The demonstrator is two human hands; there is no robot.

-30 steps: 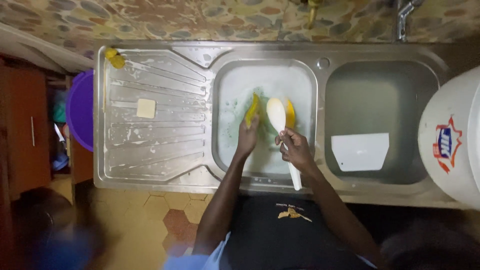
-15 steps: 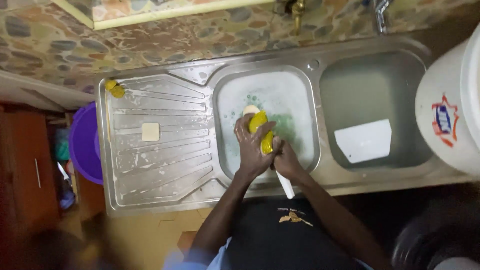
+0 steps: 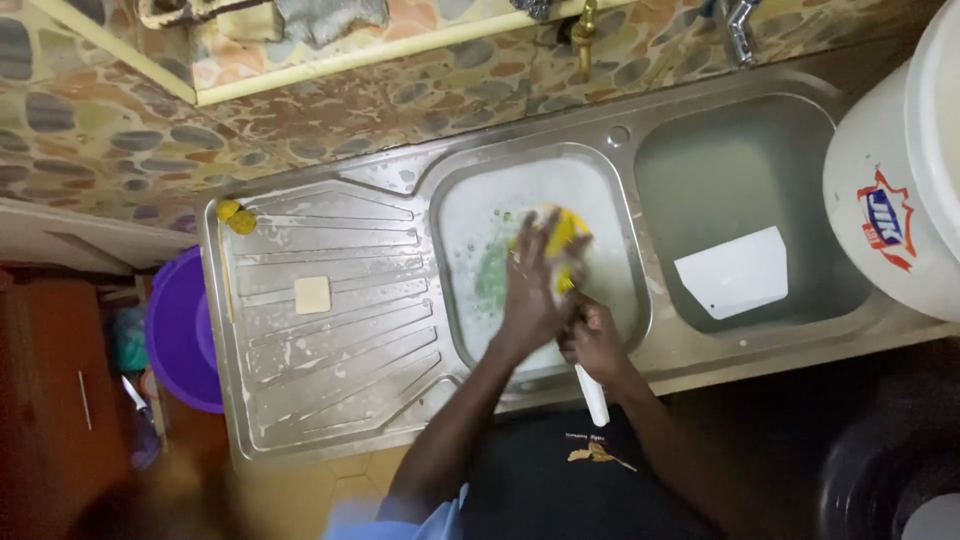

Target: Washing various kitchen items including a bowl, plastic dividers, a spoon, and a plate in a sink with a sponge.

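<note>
Nearest the sink's front edge, the right hand [image 3: 597, 343] is wrapped in a fist around a white handle [image 3: 591, 394] that juts out over the rim of the steel sink [image 3: 330, 400]. Just beyond, over the soapy left basin [image 3: 470, 215], the left hand [image 3: 533, 290] presses a yellow sponge [image 3: 566, 240] with its fingers stretched out and slightly spread. A white board [image 3: 733, 272] lies in the right basin [image 3: 740, 160]. A pale soap bar [image 3: 312, 294] sits on the drainboard, and a purple tub [image 3: 180, 335] stands past the sink's left edge.

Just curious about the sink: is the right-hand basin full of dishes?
No, the right basin holds only one flat white piece lying in water.
</note>
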